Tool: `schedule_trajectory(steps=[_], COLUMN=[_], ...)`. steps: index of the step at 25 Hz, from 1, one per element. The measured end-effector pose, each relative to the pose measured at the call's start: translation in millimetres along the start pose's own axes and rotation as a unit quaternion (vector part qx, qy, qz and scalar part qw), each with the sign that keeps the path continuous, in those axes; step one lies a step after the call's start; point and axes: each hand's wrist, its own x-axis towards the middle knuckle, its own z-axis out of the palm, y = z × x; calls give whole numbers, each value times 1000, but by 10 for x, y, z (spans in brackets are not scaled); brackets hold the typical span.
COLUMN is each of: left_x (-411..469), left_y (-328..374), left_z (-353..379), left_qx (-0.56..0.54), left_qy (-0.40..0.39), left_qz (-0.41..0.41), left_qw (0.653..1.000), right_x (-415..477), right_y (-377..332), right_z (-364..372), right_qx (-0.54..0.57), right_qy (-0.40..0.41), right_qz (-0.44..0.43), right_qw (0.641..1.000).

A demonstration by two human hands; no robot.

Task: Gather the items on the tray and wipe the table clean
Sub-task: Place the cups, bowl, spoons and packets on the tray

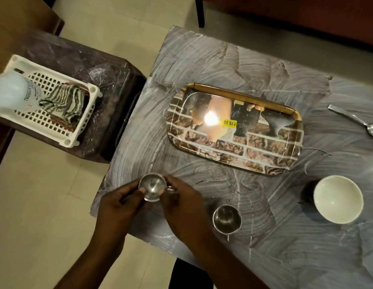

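A small steel cup (152, 187) is held just above the table's near left corner, gripped from both sides by my left hand (118, 203) and my right hand (181, 203). A second steel cup (226, 219) with a handle stands on the table to the right of my right hand. The glossy brick-patterned tray (264, 155) lies bare in the middle of the grey marbled table (202, 59). A white bowl (338, 199) stands at the right. At the far right edge rests a steel spoon (356, 120).
A dark stool (110, 80) to the left of the table carries a white perforated basket (77, 130) with a striped cloth (64, 103) and a white bottle (12, 90). Dark wooden furniture runs along the top right. Pale floor tiles lie below.
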Motion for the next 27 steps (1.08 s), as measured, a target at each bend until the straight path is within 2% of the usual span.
schedule_trajectory(steps=[4,8,13,20,23,25,27], left_x=[295,848,1330,1604,1593,1577,1491], left_y=[669,1294,1654,1711,1700,1674,1641], left_z=[314,763,1097,1224,1208,1189,1116], left_qx=[-67,-17,15,30,33,33,45], left_qy=[-13,-62,-134,-162,-169,-148,-65], left_qz=[91,187,221,198,199,189,190], left_qw=[994,980,966,966,965,970,979], right_x=[391,948,1447,1651,1660,1618,1427], right_y=[-299,-472,-596,-616,-586,-556,-564], right_z=[-418,-747,-946,-1035,-1023,-1044,-1221], right_qx=[10,3,5,-13,21,49,80], right_qy=[79,147,234,232,211,198,173], right_qz=[-16,41,65,92,107,105,102], right_qw=[997,988,970,968,971,973,976])
